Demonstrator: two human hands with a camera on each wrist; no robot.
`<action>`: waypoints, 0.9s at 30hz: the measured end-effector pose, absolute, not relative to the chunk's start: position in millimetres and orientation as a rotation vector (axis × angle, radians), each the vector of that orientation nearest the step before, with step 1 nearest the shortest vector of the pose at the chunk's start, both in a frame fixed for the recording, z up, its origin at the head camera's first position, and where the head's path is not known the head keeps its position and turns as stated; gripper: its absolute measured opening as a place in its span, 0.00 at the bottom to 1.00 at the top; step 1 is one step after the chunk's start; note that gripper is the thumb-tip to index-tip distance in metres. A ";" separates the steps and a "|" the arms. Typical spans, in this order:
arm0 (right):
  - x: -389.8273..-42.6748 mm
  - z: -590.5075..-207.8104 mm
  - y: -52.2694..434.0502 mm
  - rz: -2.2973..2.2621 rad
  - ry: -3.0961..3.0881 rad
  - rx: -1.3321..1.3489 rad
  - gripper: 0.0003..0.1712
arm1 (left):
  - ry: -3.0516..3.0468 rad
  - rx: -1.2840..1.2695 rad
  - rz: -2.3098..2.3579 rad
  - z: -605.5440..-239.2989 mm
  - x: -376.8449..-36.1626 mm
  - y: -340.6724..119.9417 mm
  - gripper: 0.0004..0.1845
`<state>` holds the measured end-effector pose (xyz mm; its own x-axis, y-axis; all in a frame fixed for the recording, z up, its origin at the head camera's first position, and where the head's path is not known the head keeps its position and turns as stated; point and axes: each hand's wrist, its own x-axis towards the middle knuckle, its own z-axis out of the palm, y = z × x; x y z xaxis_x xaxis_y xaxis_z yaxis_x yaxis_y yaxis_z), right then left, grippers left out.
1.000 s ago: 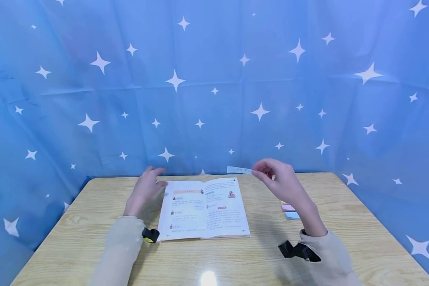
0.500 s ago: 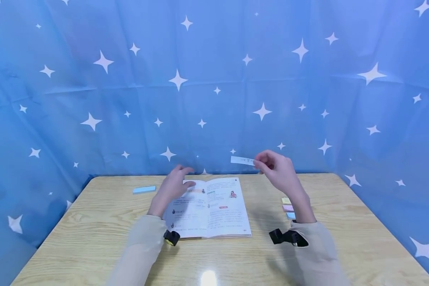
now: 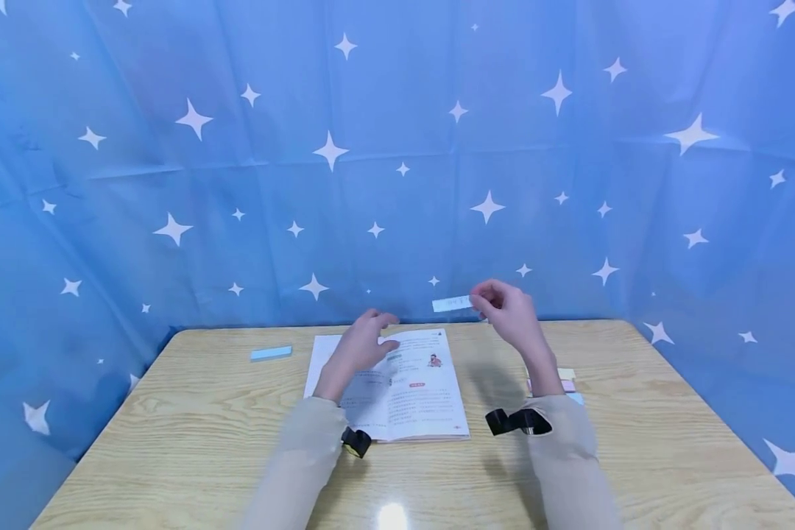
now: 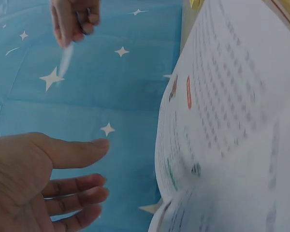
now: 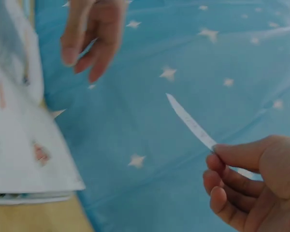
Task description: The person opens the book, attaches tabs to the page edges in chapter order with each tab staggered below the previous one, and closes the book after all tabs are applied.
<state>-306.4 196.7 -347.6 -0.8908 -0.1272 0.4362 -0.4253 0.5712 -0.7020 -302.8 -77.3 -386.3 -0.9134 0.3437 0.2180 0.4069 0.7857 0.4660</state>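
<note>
An open book (image 3: 407, 390) with printed text and small pictures lies on the wooden table (image 3: 172, 442). My right hand (image 3: 503, 309) is raised above the book's far right corner and pinches a narrow white paper strip (image 3: 452, 303) by one end; the strip (image 5: 191, 122) sticks out to the left. My left hand (image 3: 364, 346) hovers over the left page with its fingers (image 4: 77, 186) relaxed and straight, holding nothing. The page (image 4: 232, 135) fills the right of the left wrist view.
A light blue sticky pad (image 3: 271, 353) lies left of the book. Small coloured sticky pads (image 3: 566, 379) sit right of the book, partly behind my right forearm. A blue star-printed cloth (image 3: 397, 147) walls in the table at the back and sides.
My left hand has moved right, from the book's left edge to over the left page, uncovering the blue pad. The right hand has lifted the strip a little and drawn closer in.
</note>
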 end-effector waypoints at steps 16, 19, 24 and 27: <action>-335.4 -409.4 208.4 1.427 -2.641 0.226 0.13 | -3.039 -0.621 -0.589 -411.0 -303.8 -34.2 0.16; -339.1 -418.8 211.3 1.430 -2.684 0.204 0.13 | -3.051 -0.616 -0.549 -416.5 -304.5 -31.6 0.15; -344.3 -429.9 213.3 1.411 -2.732 0.163 0.12 | -3.042 -0.622 -0.459 -424.0 -306.1 -27.1 0.13; -347.3 -434.0 214.0 1.392 -2.747 0.150 0.12 | -3.051 -0.631 -0.383 -425.8 -306.0 -23.1 0.15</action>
